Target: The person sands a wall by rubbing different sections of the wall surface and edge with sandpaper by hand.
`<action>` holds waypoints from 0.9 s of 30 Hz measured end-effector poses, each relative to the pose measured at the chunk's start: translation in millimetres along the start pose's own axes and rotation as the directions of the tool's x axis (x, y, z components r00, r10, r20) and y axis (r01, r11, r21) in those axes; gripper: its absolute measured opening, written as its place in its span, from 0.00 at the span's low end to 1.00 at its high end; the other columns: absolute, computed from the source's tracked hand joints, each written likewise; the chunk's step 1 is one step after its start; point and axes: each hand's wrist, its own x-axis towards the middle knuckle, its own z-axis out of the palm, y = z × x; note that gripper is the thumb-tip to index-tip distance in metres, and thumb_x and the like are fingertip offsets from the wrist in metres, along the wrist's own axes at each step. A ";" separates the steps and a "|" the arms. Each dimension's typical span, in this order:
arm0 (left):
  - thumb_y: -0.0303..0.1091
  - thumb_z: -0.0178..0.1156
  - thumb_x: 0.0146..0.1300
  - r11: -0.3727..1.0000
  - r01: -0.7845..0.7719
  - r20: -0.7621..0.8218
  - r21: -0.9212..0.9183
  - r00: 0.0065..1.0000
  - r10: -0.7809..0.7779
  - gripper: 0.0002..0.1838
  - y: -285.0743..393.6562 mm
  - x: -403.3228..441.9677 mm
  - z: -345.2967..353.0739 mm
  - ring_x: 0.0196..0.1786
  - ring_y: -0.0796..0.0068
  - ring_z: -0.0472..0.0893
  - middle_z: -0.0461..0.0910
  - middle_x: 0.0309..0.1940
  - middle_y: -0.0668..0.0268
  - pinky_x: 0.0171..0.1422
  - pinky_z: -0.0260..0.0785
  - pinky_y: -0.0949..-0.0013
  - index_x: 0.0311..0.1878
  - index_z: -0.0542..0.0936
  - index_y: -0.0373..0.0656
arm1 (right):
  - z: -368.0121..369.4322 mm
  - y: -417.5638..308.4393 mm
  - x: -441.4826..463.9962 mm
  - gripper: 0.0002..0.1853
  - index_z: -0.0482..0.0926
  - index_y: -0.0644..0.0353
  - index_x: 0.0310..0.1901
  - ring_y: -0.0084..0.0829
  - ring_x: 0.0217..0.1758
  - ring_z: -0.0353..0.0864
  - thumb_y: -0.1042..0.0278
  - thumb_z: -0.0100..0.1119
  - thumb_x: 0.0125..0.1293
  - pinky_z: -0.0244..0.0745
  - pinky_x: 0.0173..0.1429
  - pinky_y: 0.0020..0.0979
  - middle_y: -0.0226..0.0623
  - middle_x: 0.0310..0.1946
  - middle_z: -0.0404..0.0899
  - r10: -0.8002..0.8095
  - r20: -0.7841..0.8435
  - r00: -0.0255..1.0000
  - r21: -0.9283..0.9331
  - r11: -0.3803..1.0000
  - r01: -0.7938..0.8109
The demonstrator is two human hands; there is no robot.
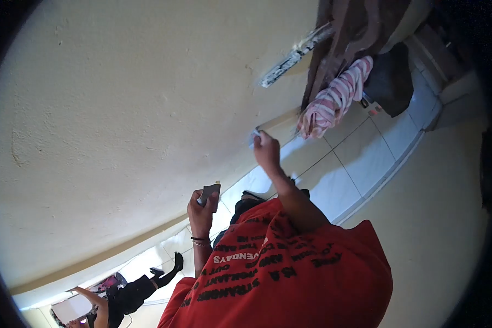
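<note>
My left hand (201, 213), with a dark band and a beaded bracelet at its wrist, is closed around a dark grey flat piece (209, 192) with a small yellowish tip at its top. Farther right and higher in the view, my right hand (267, 150) pinches a small pale blue-white piece (254, 136) close to the wall. What exactly that piece is I cannot make out. The cream wall (136, 109) has small bumps and scratches on its surface. My red shirt with black lettering covers the lower middle.
A pink and white striped cloth (336, 101) hangs by a brown wooden frame (347, 38), beside a dark cloth (391, 79). A black-and-white strip (292, 57) juts from the wall. White floor tiles (333, 175) run below. Another person (128, 295) in dark clothes is at the lower left.
</note>
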 end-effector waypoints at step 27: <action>0.40 0.60 0.54 0.956 -0.036 0.080 -0.293 0.995 0.061 0.15 -101.0 10.9 -98.9 0.19 0.84 0.68 0.71 0.16 0.70 0.22 0.60 0.78 0.30 0.73 0.36 | 13.1 -23.9 10.9 0.09 0.75 0.64 0.29 0.51 0.35 0.76 0.67 0.50 0.52 0.71 0.41 0.45 0.53 0.27 0.76 0.115 -0.032 0.993 -0.538 0.835 -0.114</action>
